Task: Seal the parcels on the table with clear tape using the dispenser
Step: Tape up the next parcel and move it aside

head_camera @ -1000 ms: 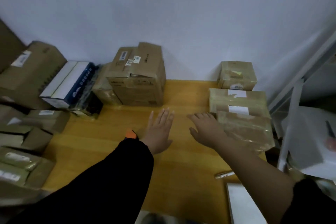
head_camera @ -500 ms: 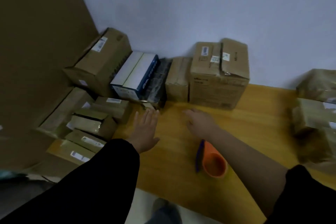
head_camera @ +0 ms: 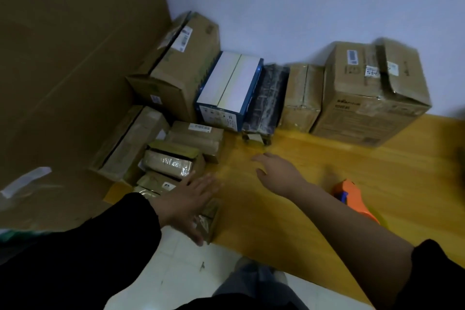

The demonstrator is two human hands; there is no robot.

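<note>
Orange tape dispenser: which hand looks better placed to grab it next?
Right, probably. The tape dispenser lies on the table just beside the forearm of the right hand, which is empty. The left hand is spread over small parcels on the other side, farther off.

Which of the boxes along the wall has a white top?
The blue-sided box, second from left, between the tall brown carton and the black wrapped parcel; the other tops are brown or black.

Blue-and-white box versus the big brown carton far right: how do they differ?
The blue-and-white box is blue-sided with a white top; the big brown carton is bare cardboard with stuck-on labels. The carton is bulkier than the box. The carton's top flap sticks up; the box looks closed flat. Both stand by the wall.
</note>
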